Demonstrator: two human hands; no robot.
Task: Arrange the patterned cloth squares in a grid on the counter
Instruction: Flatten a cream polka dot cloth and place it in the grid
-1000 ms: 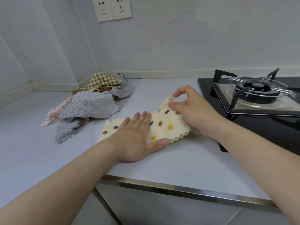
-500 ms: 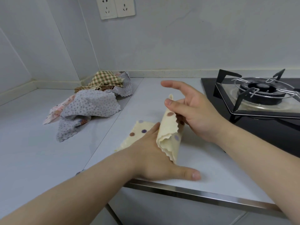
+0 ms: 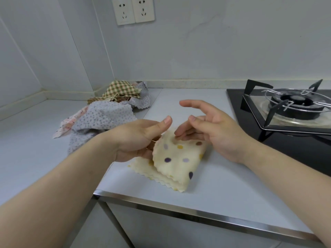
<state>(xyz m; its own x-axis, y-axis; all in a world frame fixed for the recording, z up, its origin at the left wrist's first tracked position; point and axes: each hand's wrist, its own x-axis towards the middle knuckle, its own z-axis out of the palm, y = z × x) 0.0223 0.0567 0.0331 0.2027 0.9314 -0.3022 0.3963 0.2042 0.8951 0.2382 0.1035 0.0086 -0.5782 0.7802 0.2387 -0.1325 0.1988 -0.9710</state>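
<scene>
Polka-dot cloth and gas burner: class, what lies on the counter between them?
In the head view, the right hand hovers between the polka-dot cloth and the gas burner. Beneath it lie only bare counter and the black glass hob's edge.

Both hands — left hand (image 3: pixel 136 138), right hand (image 3: pixel 213 129) — touch folded polka-dot cloth (image 3: pixel 177 161).

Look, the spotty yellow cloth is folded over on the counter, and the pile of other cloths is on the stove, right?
Not quite. The head view shows the spotty yellow cloth folded over on the counter, but the pile of other cloths is not on the stove. It lies on the counter's far left, by the wall corner.
</scene>
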